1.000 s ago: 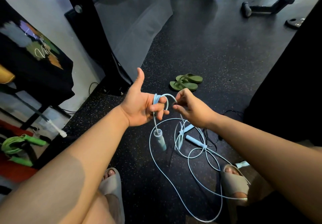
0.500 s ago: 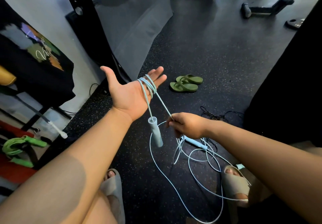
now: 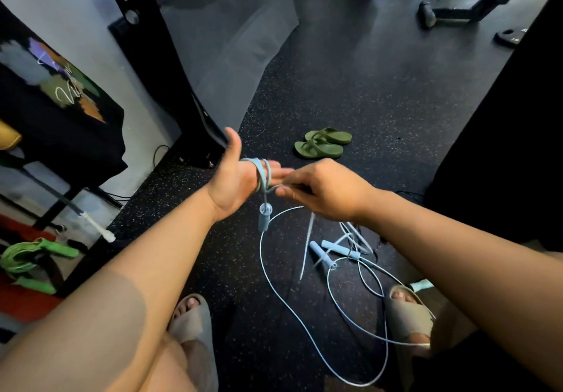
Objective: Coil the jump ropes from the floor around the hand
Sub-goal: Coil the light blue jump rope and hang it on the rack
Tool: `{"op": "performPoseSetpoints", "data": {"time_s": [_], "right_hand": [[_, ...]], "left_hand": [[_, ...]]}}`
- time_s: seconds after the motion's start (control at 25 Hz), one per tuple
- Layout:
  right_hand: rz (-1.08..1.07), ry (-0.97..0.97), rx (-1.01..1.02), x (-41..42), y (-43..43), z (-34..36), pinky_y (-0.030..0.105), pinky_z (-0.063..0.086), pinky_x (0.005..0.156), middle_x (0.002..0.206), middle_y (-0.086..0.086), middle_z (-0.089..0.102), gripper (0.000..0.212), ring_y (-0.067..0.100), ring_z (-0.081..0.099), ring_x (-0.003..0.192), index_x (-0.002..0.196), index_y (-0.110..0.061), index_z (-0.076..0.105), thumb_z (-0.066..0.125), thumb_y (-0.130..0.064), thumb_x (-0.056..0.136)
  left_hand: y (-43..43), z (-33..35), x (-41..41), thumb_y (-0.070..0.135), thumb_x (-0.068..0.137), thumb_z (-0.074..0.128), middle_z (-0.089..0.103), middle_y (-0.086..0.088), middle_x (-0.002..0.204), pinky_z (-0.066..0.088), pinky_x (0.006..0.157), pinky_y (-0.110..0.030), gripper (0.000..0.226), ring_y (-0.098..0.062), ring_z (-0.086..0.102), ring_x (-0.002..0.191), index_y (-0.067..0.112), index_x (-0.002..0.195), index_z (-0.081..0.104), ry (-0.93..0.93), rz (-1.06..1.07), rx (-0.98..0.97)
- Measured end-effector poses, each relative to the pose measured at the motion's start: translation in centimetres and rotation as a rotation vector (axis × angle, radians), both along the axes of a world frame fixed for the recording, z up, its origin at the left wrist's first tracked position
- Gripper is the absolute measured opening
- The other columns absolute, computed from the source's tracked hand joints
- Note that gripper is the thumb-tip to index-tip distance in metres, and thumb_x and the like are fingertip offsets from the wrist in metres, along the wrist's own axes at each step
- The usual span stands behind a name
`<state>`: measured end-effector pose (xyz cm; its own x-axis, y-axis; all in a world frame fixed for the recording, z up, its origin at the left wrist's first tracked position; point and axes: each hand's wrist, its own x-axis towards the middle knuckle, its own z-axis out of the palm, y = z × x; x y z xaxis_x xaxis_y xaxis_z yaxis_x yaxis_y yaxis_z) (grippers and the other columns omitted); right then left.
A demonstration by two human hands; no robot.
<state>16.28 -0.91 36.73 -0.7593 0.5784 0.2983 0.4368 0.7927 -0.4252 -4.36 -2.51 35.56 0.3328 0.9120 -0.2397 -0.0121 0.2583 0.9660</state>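
Note:
A light blue jump rope (image 3: 262, 172) is wound in a few turns around the straight fingers of my left hand (image 3: 236, 178), which is held out with the thumb up. One of its handles (image 3: 263, 218) dangles just below that hand. My right hand (image 3: 323, 189) pinches the rope right beside the left fingers. The remaining cord (image 3: 307, 324) trails in loose loops on the black floor between my feet. Two more light blue handles (image 3: 332, 250) lie on the floor among tangled cord.
A pair of green flip-flops (image 3: 323, 143) lies on the floor beyond my hands. My feet in beige slides (image 3: 409, 315) stand on either side of the loops. A green coiled rope (image 3: 21, 259) sits at the left. Gym equipment (image 3: 466, 4) stands far back.
My right hand has risen from below the left hand up to its fingertips, carrying the rope around for another turn. The left hand has turned more edge-on.

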Motion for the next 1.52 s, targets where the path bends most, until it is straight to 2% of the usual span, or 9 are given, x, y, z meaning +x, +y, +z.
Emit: {"op": "performPoseSetpoints", "data": {"time_s": [0.24, 0.44, 0.56, 0.72, 0.92, 1.08, 1.2, 1.36, 1.52], "right_hand": [[-0.071, 0.260, -0.246, 1.7, 2.4, 0.5, 0.033, 0.048, 0.059, 0.068, 0.000, 0.069, 0.031, 0.016, 0.059, 0.060, 0.078, -0.010, 0.070, 0.080, -0.040, 0.078], [-0.162, 0.333, -0.424, 2.3, 3.4, -2.0, 0.028, 0.029, 0.054, 0.059, -0.008, 0.039, 0.041, 0.008, 0.033, 0.057, 0.064, -0.013, 0.052, 0.068, -0.045, 0.084], [-0.226, 0.296, -0.520, 2.3, 3.2, -3.6, 0.028, 0.036, 0.051, 0.053, -0.014, 0.039, 0.041, 0.004, 0.035, 0.051, 0.064, -0.020, 0.053, 0.055, -0.050, 0.092], [-0.265, 0.121, -0.683, 2.1, 2.9, -5.9, 0.046, 0.054, 0.058, 0.060, -0.005, 0.049, 0.046, 0.015, 0.051, 0.055, 0.079, -0.013, 0.064, 0.048, -0.051, 0.100], [-0.158, -0.209, -0.688, 1.9, 1.6, -5.9, 0.031, 0.050, 0.061, 0.064, 0.003, 0.065, 0.032, 0.018, 0.062, 0.059, 0.093, -0.012, 0.063, 0.046, -0.037, 0.104], [-0.043, -0.266, -0.495, 1.4, 0.6, -3.9, 0.024, 0.044, 0.060, 0.066, -0.007, 0.057, 0.032, 0.006, 0.054, 0.058, 0.096, -0.018, 0.063, 0.044, -0.041, 0.104], [0.039, -0.192, -0.308, 0.8, -0.2, -1.9, 0.017, 0.037, 0.057, 0.065, -0.008, 0.053, 0.034, 0.003, 0.050, 0.059, 0.092, -0.018, 0.065, 0.044, -0.042, 0.104], [0.078, -0.048, -0.141, 0.3, -0.8, 0.1, 0.018, 0.035, 0.054, 0.057, -0.009, 0.050, 0.036, 0.007, 0.050, 0.053, 0.084, -0.016, 0.066, 0.047, -0.040, 0.103], [-0.014, 0.141, -0.086, 0.5, 0.2, 0.8, 0.025, 0.040, 0.054, 0.061, -0.008, 0.055, 0.034, 0.009, 0.052, 0.055, 0.079, -0.018, 0.065, 0.052, -0.040, 0.100]], "left_hand": [[-2.1, 0.6, 2.1, 0.091, 0.060, -0.008, 0.072, -0.022, 0.079, 0.046, 0.102, -0.040, 0.133, -0.036, 0.070, 0.088, -0.015, 0.100, 0.063, 0.087, -0.396, -0.146], [-2.7, 2.0, 3.1, 0.098, 0.054, -0.005, 0.058, -0.008, 0.052, 0.048, 0.088, -0.038, 0.118, -0.031, 0.066, 0.067, 0.001, 0.079, 0.057, -0.222, -0.230, -0.149], [-2.5, 2.5, 2.8, 0.102, 0.056, 0.000, 0.060, -0.009, 0.058, 0.051, 0.088, -0.037, 0.121, -0.031, 0.064, 0.069, 0.001, 0.083, 0.061, -0.422, -0.055, -0.119], [-2.1, 3.5, 2.1, 0.102, 0.064, 0.013, 0.071, -0.014, 0.088, 0.054, 0.092, -0.040, 0.123, -0.034, 0.069, 0.091, -0.003, 0.108, 0.059, -0.694, 0.188, -0.030], [-1.1, 4.7, 0.3, 0.099, 0.067, 0.023, 0.065, -0.026, 0.113, 0.046, 0.109, -0.051, 0.124, -0.039, 0.062, 0.120, -0.007, 0.124, 0.048, -0.876, 0.385, 0.097], [-0.4, 4.5, -0.8, 0.095, 0.075, 0.010, 0.068, -0.026, 0.115, 0.043, 0.111, -0.052, 0.120, -0.039, 0.061, 0.124, -0.008, 0.123, 0.050, -0.734, 0.502, 0.141], [0.0, 3.5, -1.3, 0.090, 0.077, -0.004, 0.070, -0.025, 0.119, 0.037, 0.115, -0.048, 0.125, -0.036, 0.065, 0.119, -0.010, 0.135, 0.043, -0.430, 0.502, 0.098], [0.1, 1.7, -1.3, 0.085, 0.075, -0.018, 0.073, -0.021, 0.116, 0.020, 0.122, -0.050, 0.127, -0.030, 0.069, 0.113, -0.005, 0.132, 0.051, 0.063, 0.273, 0.032], [-0.9, 0.9, -0.1, 0.089, 0.070, -0.017, 0.071, -0.029, 0.108, 0.039, 0.110, -0.045, 0.133, -0.038, 0.068, 0.108, -0.008, 0.108, 0.065, 0.172, -0.062, -0.089]]}}
